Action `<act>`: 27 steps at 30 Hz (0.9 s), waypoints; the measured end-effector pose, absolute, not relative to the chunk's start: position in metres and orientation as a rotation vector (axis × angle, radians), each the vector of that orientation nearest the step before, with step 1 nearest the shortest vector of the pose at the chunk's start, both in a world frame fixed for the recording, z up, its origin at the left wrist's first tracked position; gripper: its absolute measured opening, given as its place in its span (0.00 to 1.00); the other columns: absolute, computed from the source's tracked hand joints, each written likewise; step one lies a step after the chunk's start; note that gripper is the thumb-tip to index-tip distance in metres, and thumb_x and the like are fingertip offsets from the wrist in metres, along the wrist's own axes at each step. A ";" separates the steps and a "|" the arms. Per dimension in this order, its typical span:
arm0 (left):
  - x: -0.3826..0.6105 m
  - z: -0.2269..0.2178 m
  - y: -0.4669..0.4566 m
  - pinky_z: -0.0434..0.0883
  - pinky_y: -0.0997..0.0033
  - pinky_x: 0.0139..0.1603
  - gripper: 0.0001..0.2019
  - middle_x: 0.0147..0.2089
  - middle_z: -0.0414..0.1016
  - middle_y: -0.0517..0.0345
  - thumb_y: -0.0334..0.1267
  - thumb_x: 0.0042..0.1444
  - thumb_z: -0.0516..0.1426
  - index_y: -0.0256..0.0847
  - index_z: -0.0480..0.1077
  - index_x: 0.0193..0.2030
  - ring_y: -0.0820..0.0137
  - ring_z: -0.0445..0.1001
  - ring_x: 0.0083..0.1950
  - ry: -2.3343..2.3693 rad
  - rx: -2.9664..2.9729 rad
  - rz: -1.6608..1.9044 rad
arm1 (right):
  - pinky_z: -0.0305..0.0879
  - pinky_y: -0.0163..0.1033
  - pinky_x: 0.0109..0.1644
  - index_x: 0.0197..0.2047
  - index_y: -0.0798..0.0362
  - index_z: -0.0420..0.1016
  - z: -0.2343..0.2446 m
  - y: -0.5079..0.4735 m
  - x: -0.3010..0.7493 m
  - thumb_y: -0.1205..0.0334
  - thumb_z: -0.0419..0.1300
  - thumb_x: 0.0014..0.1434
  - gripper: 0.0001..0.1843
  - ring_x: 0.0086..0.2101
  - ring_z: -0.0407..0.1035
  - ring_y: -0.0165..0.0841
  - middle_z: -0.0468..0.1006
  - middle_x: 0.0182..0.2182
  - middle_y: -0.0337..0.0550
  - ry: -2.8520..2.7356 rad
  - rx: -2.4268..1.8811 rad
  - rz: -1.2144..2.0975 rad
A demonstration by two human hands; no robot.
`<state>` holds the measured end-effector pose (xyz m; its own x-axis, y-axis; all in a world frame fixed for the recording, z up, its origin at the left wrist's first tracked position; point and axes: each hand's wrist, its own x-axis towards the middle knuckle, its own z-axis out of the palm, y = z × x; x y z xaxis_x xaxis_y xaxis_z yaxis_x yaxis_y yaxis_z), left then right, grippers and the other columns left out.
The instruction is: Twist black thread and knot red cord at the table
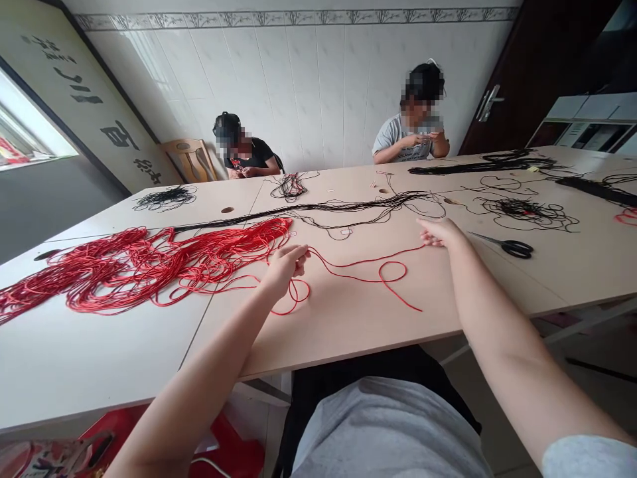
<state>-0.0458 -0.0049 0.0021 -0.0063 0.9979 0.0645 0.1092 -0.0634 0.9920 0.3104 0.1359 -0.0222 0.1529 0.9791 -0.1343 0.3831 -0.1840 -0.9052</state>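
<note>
A thin red cord (365,260) stretches above the table between my two hands. My left hand (288,264) pinches it beside the right end of a big loose heap of red cord (199,262). At the other end, my right hand (438,234) is closed on the cord, fingers pointing left. One loose tail of red cord (395,292) loops and lies on the table below, between the hands. Black-handled scissors (515,248) rest just right of my right hand, blades toward it.
A long bundle of black cord (308,209) crosses the table behind my hands. Tangled black cord (527,211) lies at the right, with another black pile (166,197) at the far left. Two people (249,156) sit across the table. A red stool (233,445) stands below the table edge.
</note>
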 end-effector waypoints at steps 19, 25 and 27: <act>-0.028 0.010 -0.023 0.43 0.74 0.21 0.19 0.22 0.42 0.67 0.51 0.59 0.49 0.39 0.54 0.25 0.79 0.42 0.20 0.996 1.463 0.812 | 0.70 0.33 0.35 0.51 0.51 0.68 -0.013 0.037 0.157 0.57 0.65 0.52 0.23 0.29 0.71 0.26 0.72 0.46 0.47 -1.817 -0.530 2.093; -0.033 0.005 -0.022 0.50 0.77 0.23 0.13 0.22 0.45 0.68 0.48 0.61 0.47 0.44 0.60 0.46 0.77 0.46 0.22 1.105 1.458 0.905 | 0.71 0.34 0.39 0.45 0.55 0.72 -0.018 0.042 0.156 0.57 0.64 0.52 0.18 0.32 0.72 0.28 0.75 0.40 0.46 -1.838 -0.666 2.036; -0.034 0.003 -0.022 0.50 0.77 0.23 0.13 0.22 0.46 0.68 0.48 0.61 0.46 0.43 0.60 0.46 0.77 0.46 0.23 1.101 1.445 0.883 | 0.70 0.36 0.43 0.44 0.55 0.73 -0.018 0.041 0.155 0.55 0.63 0.53 0.17 0.35 0.72 0.29 0.75 0.39 0.47 -1.848 -0.618 2.039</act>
<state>-0.0341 -0.0216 0.0027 0.3001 0.9530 -0.0422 0.1655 -0.0085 0.9862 0.1553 0.0408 -0.0179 -0.8554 0.5078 -0.1019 0.0514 -0.1124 -0.9923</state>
